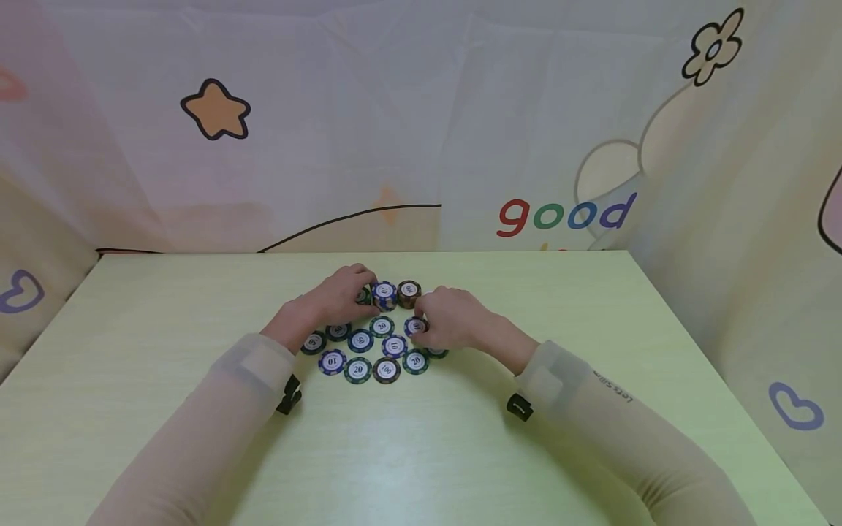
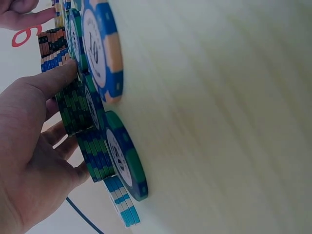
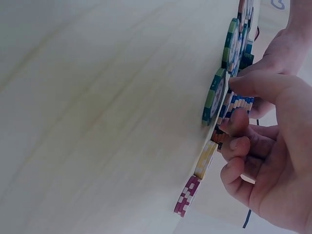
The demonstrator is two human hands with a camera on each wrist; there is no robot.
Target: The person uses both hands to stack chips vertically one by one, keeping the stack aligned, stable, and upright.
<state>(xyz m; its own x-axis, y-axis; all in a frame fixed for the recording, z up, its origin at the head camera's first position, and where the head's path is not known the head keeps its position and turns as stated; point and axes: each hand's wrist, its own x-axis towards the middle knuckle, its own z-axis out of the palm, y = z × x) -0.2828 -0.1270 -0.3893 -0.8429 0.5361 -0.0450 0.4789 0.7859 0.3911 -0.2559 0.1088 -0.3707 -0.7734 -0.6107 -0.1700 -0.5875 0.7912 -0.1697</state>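
Note:
Behind the spread of loose poker chips, my left hand has its thumb and forefinger at the front and back of a stack of blue chips. The left wrist view shows the thumb crossing a green stack, the other fingers behind it. My right hand pinches a dark blue-edged chip between thumb and forefinger, near the spread's right side. Its other fingers are curled in the right wrist view. Between the hands stands a brown stack.
A yellow stack and a short maroon stack stand at the right of the row, mostly hidden by the right hand in the head view. A teal-and-white stack ends the row at left. A printed curtain hangs behind the table.

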